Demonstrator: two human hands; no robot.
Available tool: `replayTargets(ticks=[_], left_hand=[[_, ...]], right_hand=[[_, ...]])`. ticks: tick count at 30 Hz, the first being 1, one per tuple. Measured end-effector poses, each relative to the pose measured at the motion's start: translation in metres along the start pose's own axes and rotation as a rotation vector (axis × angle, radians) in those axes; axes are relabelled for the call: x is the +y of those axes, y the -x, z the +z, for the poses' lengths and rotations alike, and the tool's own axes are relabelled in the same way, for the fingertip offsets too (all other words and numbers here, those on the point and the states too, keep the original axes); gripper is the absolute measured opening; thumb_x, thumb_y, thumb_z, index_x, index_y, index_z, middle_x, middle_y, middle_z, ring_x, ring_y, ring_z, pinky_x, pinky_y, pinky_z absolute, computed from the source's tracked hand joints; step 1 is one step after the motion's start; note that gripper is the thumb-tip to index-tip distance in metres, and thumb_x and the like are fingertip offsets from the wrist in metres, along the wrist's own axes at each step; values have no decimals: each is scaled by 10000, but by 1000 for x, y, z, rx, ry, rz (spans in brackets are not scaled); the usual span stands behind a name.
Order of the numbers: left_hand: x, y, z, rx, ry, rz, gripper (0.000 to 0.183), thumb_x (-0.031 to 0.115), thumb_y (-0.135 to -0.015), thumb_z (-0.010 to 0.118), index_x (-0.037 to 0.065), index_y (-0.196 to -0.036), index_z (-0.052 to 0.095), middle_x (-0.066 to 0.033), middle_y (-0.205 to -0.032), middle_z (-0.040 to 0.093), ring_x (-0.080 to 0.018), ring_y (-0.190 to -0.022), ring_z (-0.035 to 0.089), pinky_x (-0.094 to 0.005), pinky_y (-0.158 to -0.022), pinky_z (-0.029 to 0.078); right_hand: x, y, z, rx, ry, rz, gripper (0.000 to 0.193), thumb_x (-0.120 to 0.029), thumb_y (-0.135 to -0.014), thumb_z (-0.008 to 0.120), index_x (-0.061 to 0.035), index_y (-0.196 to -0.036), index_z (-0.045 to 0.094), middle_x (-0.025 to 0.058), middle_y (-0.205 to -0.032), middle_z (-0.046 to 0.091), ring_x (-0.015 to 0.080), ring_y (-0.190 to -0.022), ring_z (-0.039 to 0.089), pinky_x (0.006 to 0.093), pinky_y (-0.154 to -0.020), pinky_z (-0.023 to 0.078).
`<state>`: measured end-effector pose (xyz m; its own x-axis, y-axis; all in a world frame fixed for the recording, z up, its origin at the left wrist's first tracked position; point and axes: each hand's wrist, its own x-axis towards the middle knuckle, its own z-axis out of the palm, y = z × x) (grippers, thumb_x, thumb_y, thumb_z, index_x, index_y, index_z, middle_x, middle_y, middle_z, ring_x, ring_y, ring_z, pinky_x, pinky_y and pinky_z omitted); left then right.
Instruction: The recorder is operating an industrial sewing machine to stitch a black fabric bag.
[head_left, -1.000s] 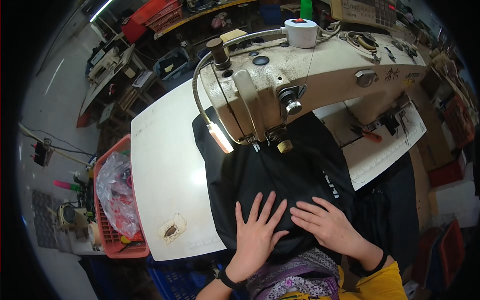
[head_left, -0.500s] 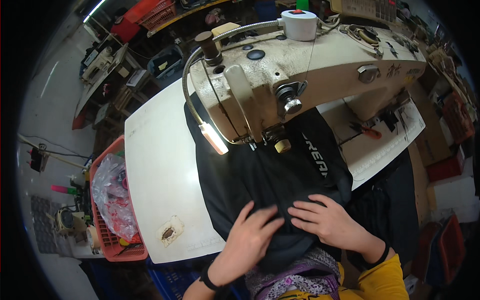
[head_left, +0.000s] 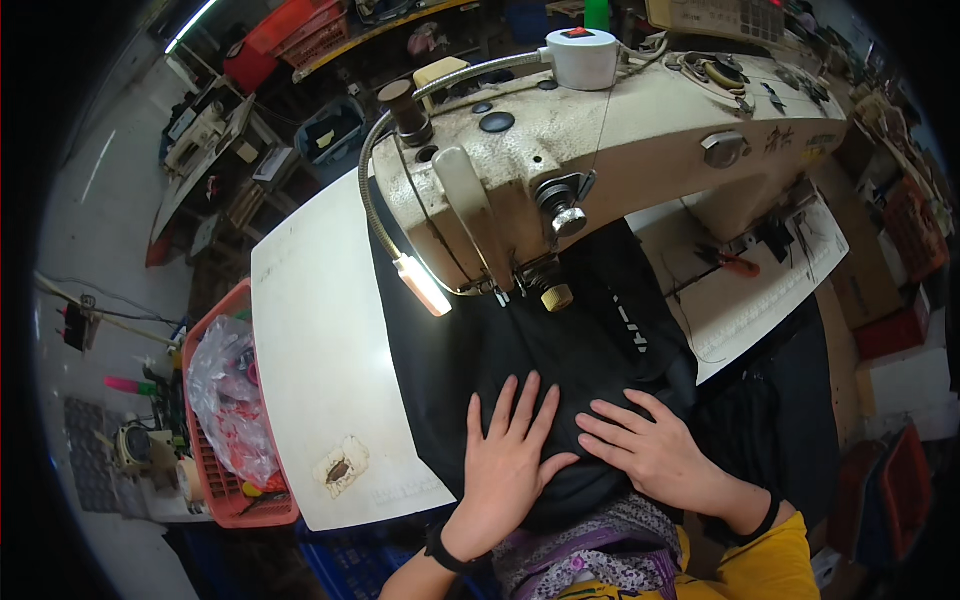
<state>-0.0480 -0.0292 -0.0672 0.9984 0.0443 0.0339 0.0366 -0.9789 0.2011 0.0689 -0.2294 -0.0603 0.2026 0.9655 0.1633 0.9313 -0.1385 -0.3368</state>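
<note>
Head view, looking down on a sewing station. Left hand point(head_left: 508, 455) lies flat, palm down, fingers spread apart, on the black fabric point(head_left: 520, 350); it grips nothing. Right hand point(head_left: 650, 450) lies just beside it, also palm down with fingers apart and pointing toward the left hand, pressing on the same fabric; the two hands are near each other, thumb of the left close to the fingers of the right. The fabric is spread over the near edge of the white table point(head_left: 320, 330) and runs up under the head of the cream sewing machine point(head_left: 600, 150), beneath the needle area. A small lit lamp point(head_left: 422, 285) on a flexible neck hangs at the machine's left side, above the cloth. At the table's left edge stands a red basket point(head_left: 215, 480) holding a crumpled clear plastic bag point(head_left: 230, 390). A worn patch point(head_left: 340, 468) marks the table's near left corner.
</note>
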Motion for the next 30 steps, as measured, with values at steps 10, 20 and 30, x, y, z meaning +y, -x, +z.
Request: replayTargets(ticks=[10,20,30], left_hand=[[-25,-16,-3,53,37,-3,921,567,-800,738,37,-1491,440,-133,-1548,440,-314,-1439,400,-536,-1175,277],[-63,-51,-5,84,24,9,950,536,-784,774,-5,-1483,424,-162,-1557,418,-305,-1468,366,-539,-1186,262],[-55,-52,-42,-57,314,233,303,247,-863,763,66,-1082,660,-98,-1044,657,-279,-1051,621,-524,-1176,287]], right_hand=[[15,-18,5,120,22,30,348,-75,-778,655,-54,-1116,733,78,-1315,657,276,-1289,562,533,-1093,394],[45,-58,10,160,99,14,378,-68,-737,680,-70,-1110,742,58,-1303,668,271,-1295,562,518,-1111,396],[51,-66,-2,87,97,-94,346,-108,-819,600,-14,-1134,708,101,-1317,652,251,-1299,560,472,-1130,388]])
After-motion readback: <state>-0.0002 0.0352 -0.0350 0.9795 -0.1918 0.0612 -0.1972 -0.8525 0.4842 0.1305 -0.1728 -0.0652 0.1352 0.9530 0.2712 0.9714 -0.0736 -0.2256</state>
